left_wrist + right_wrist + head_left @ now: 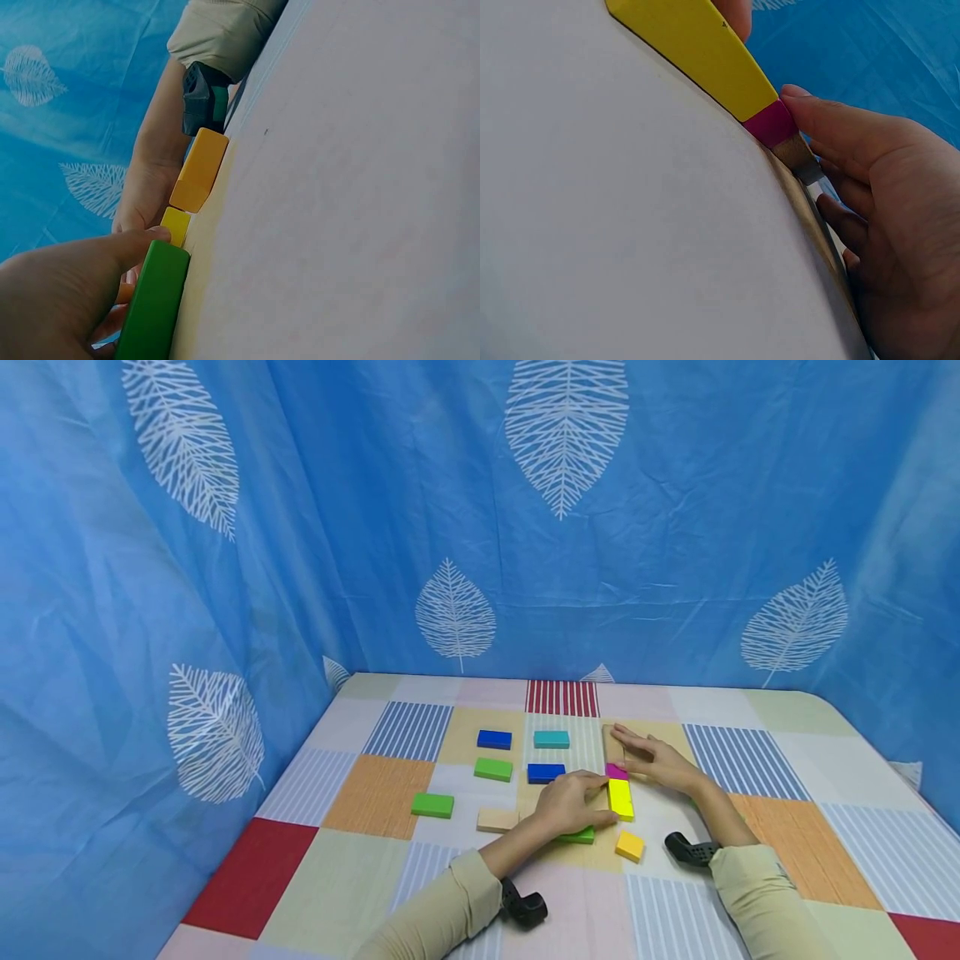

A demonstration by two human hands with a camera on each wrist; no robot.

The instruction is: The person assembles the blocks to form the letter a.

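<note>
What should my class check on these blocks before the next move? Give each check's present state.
1. Bright yellow rectangular block against small magenta block: ok, touching.
2. Pale wood-coloured rectangular block against magenta block's other end: ok, touching.
3. Right hand touching magenta block: ok, with its thumb.
4. Left hand at yellow block: ok, alongside.
5. Orange-yellow block apart from yellow block: ok, gap in head view.
6. Left hand clear of green rectangular block: cannot tell, they overlap.

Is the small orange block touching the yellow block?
Apart: the head view shows a clear gap between the small orange block and the yellow block.
</note>
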